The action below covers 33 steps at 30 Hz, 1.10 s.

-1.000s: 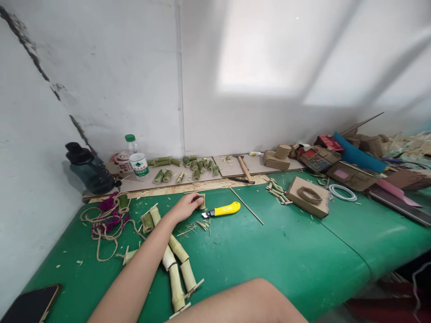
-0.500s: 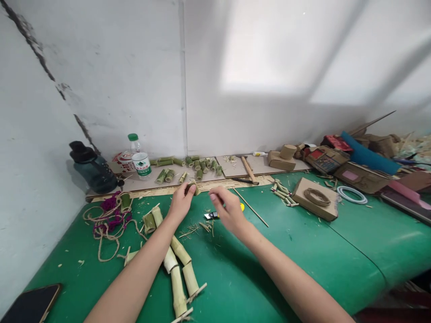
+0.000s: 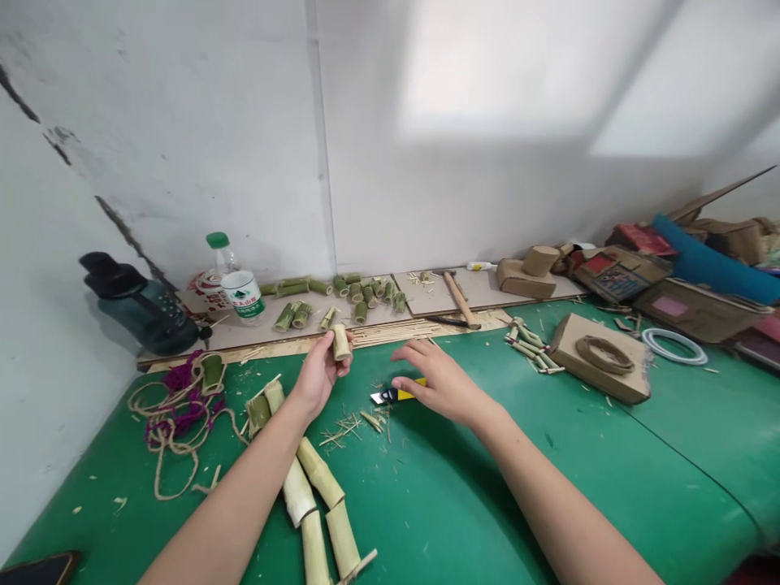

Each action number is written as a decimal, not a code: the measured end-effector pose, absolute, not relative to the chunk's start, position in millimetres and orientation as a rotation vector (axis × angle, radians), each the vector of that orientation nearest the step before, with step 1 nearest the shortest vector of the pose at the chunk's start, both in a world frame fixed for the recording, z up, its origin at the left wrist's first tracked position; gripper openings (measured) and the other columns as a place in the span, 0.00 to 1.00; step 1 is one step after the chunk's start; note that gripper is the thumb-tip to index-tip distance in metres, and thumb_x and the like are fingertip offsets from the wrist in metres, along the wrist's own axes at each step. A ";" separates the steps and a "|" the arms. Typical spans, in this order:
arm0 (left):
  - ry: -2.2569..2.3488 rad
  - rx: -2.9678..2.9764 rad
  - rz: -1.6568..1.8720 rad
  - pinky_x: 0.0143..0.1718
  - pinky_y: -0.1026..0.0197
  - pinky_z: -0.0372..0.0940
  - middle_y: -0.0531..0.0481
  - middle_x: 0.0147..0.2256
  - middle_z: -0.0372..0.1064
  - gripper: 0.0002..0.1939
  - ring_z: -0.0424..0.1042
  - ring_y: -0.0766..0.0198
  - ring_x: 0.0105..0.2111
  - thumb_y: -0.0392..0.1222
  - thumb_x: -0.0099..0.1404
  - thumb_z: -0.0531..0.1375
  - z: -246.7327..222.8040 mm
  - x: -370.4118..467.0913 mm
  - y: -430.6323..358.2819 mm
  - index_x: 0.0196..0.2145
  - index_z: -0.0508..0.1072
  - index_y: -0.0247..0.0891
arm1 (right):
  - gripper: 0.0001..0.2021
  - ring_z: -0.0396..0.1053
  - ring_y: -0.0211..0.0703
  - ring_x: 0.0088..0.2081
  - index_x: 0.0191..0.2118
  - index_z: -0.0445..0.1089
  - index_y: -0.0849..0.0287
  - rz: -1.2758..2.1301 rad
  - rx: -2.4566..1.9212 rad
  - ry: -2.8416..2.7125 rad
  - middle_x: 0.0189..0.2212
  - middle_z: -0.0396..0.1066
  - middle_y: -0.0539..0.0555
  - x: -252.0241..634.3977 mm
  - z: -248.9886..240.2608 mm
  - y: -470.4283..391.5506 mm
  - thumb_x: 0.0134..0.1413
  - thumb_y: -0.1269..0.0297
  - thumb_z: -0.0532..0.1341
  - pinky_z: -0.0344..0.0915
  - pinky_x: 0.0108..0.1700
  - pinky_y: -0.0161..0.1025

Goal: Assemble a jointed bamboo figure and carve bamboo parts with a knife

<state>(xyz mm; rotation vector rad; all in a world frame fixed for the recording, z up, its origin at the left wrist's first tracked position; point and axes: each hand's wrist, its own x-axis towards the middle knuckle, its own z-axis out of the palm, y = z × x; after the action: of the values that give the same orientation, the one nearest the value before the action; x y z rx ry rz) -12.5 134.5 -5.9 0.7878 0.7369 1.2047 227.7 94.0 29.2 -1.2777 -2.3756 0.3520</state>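
Observation:
Between the thumb and fingers of my left hand point(image 3: 320, 372) is a short pale bamboo piece point(image 3: 341, 343), held upright above the green table. My right hand point(image 3: 435, 375) hovers with fingers apart over a yellow utility knife point(image 3: 409, 390), whose blade points left; I see no object in its grasp. Thin shavings point(image 3: 344, 429) lie left of the knife. Jointed bamboo segments point(image 3: 322, 473) run towards the near edge, partly hidden by my left forearm. Beside them is a green bamboo piece point(image 3: 258, 414).
Cut bamboo pieces point(image 3: 361, 312), a hammer point(image 3: 461, 299) and a bottle point(image 3: 244, 299) stand or lie along the back board. Twine point(image 3: 167, 443) and a phone point(image 3: 42, 570) are left. A cardboard block point(image 3: 600, 357) and white ring point(image 3: 675, 346) lie right.
The view has shifted. The bamboo piece in my left hand has turned and shows more fully. My right hand's fingers have spread and it sits more to the right.

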 end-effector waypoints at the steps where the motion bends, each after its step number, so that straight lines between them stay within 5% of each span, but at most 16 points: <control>1: 0.714 0.753 1.171 0.23 0.67 0.55 0.51 0.31 0.67 0.20 0.63 0.70 0.24 0.56 0.63 0.65 -3.6 -13.0 133.6 0.40 0.75 0.35 | 0.14 0.69 0.53 0.51 0.51 0.71 0.55 0.393 -1.292 -2.409 0.48 0.73 0.58 229.5 29.9 94.0 0.65 0.55 0.65 0.65 0.51 0.46; 9: 0.707 0.736 1.143 0.28 0.64 0.63 0.48 0.34 0.71 0.20 0.69 0.66 0.29 0.54 0.63 0.65 -1.0 -11.2 134.0 0.43 0.75 0.34 | 0.16 0.70 0.51 0.47 0.46 0.74 0.56 0.576 -1.369 -2.527 0.44 0.73 0.55 235.7 20.3 100.4 0.53 0.60 0.74 0.63 0.46 0.42; 16: 0.850 0.893 1.245 0.37 0.64 0.66 0.49 0.40 0.73 0.25 0.74 0.63 0.39 0.51 0.52 0.75 -4.9 -7.1 134.0 0.44 0.75 0.38 | 0.12 0.70 0.50 0.45 0.43 0.76 0.57 0.596 -1.367 -2.558 0.41 0.74 0.55 235.0 17.8 101.9 0.55 0.62 0.72 0.62 0.46 0.41; 27: 1.084 1.194 1.316 0.41 0.62 0.65 0.50 0.41 0.73 0.21 0.71 0.62 0.39 0.45 0.52 0.72 -17.2 -9.8 139.6 0.43 0.75 0.40 | 0.10 0.72 0.48 0.36 0.49 0.67 0.56 0.408 -1.644 -2.248 0.37 0.77 0.56 226.8 18.8 95.4 0.67 0.58 0.60 0.55 0.36 0.38; 33: 1.107 1.193 1.246 0.49 0.61 0.64 0.46 0.48 0.73 0.33 0.72 0.57 0.50 0.41 0.47 0.74 -16.5 -6.9 140.1 0.53 0.77 0.40 | 0.11 0.74 0.49 0.40 0.50 0.65 0.56 0.375 -1.623 -1.954 0.42 0.78 0.56 216.0 15.3 91.7 0.69 0.57 0.57 0.59 0.40 0.39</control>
<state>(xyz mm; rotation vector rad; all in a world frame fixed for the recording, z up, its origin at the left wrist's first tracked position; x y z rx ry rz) -6.9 140.1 -16.5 1.1934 1.1071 1.2458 216.0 91.7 15.3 -1.6229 -1.9544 0.3750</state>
